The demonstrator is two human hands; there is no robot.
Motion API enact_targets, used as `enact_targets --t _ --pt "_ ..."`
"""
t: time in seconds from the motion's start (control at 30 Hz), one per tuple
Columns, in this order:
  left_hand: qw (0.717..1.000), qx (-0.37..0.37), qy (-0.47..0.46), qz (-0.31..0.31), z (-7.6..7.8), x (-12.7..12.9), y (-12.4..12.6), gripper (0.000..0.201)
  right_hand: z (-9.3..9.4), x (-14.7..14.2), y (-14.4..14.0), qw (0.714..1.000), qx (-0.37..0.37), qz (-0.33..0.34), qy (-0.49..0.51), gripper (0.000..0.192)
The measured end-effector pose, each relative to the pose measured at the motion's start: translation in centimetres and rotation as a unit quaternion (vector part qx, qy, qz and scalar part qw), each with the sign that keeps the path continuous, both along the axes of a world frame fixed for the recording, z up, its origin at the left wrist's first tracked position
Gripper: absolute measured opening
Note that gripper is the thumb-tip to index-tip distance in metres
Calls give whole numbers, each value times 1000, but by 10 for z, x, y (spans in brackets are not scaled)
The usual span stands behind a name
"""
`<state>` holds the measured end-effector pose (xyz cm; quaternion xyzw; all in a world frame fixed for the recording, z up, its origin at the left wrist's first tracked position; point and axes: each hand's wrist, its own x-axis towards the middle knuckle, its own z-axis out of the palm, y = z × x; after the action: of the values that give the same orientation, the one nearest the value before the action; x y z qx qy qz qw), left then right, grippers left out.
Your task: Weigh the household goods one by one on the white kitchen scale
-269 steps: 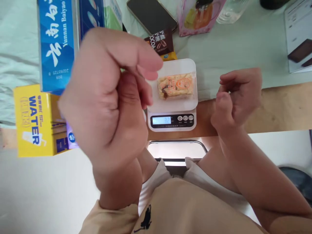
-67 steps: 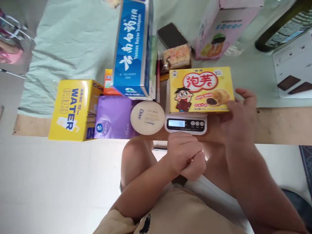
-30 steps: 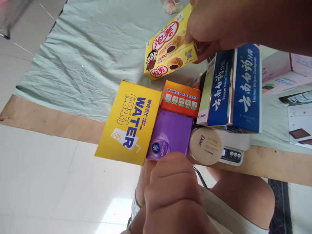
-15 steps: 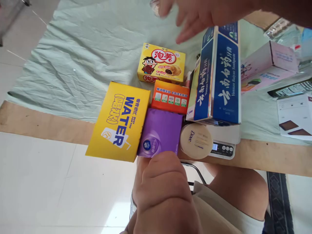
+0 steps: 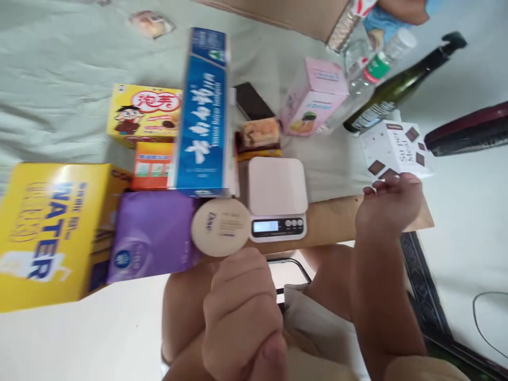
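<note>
The scale (image 5: 278,185) sits bare at the near edge of the counter (image 5: 333,222), its plate touching the toothpaste box (image 5: 204,116) on the left and just beside the tin (image 5: 220,227). Anything set on it would best land square on the plate, clear of both neighbours. The right hand (image 5: 387,206) hovers right of the scale, its grip half curled and empty, fingertips at the near edge of the white box (image 5: 395,148). The left hand (image 5: 242,312) is a closed, empty-looking fist just near of the tin
</note>
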<state>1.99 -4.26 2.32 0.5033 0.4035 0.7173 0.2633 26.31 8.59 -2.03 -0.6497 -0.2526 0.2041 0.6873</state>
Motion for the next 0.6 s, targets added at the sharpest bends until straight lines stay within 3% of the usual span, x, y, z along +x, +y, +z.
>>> enact_targets --t 0.1,0.2,0.3,0.4,0.47,0.53,0.6 --pt "996 -2 64 -61 -10 31 5 37 -23 44 -3 994 -10 -65 -81 9" --pt "991 27 94 -92 -26 64 14 31 -34 87 3 982 -41 -71 -169 32" --pt "979 47 130 -148 -34 98 28 28 -33 125 12 970 -78 -38 -229 72" --pt "954 11 168 -250 -29 139 46 27 -32 155 16 962 -120 0 -245 94" --pt "950 -30 153 -271 -26 172 61 27 -36 172 16 965 -121 30 -232 101" --pt "948 -95 136 -270 -26 207 81 25 -43 187 17 971 -102 64 -209 98" --pt "941 -174 125 -261 -29 241 104 14 -50 199 20 971 -91 108 -194 82"
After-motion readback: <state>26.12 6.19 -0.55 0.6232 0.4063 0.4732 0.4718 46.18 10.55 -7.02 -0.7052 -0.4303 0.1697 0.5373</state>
